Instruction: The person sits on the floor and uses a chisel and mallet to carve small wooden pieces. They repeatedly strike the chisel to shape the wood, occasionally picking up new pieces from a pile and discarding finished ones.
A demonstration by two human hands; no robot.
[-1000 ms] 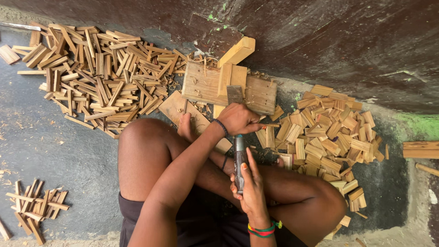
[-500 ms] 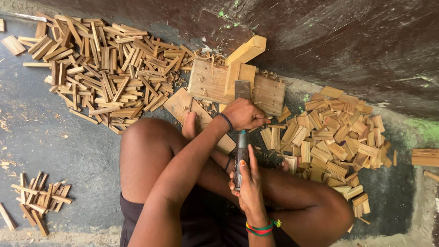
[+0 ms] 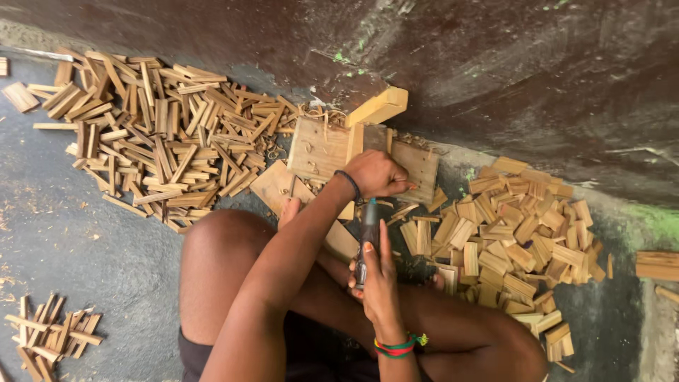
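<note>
Person seated on floor (image 3: pixel 85 247). Left hand (image 3: pixel 377 174) closed on something small atop wooden block (image 3: pixel 318 148); what it grips, cannot tell. Right hand (image 3: pixel 378 272) wrapped round dark-handled tool (image 3: pixel 367 237), just below block. Wood-piece heaps (image 3: pixel 155 141) on either side.

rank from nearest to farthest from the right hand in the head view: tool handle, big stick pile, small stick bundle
1. Tool handle, gripped in the right hand.
2. Big stick pile, upper left by the wall.
3. Small stick bundle, bottom-left corner on the floor.
</note>
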